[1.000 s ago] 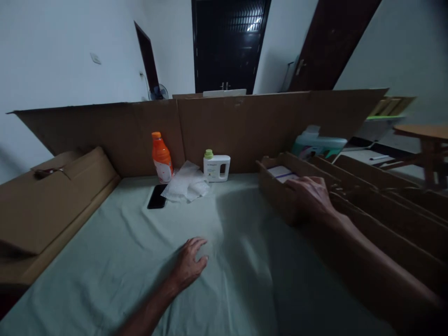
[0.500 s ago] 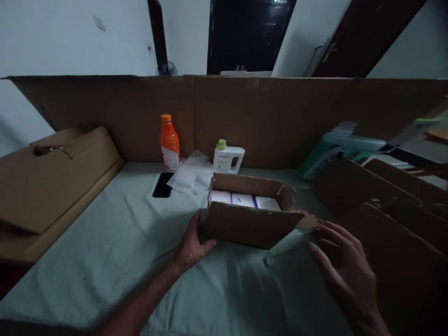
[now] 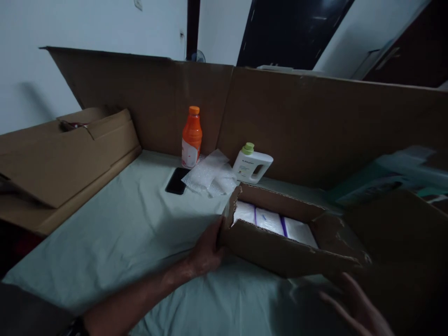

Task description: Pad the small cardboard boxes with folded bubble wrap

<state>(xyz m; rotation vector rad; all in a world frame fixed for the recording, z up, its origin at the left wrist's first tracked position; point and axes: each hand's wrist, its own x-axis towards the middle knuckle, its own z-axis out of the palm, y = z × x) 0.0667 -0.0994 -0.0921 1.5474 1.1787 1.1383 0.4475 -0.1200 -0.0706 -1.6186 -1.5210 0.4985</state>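
Observation:
An open cardboard box (image 3: 276, 252) sits on the pale green cloth (image 3: 126, 224), holding white packets (image 3: 269, 220) with purple stripes. My left hand (image 3: 207, 249) grips the box's near left corner, fingers pressed on its side. Below the box's right end hovers my right hand (image 3: 353, 310), blurred, its fingers spread and holding nothing.
An orange bottle (image 3: 192, 137), a white jug with a green cap (image 3: 252, 164), bubble wrap (image 3: 211, 175) and a black phone (image 3: 177, 180) lie by the tall cardboard wall (image 3: 315, 121). Flat cardboard (image 3: 66, 154) is stacked at left. A teal container (image 3: 392, 177) and more cardboard stand at right.
The box went from the cardboard stack at right to the cloth in front of me. My left hand took its left corner; my right hand let go and dropped lower right. The view swung right.

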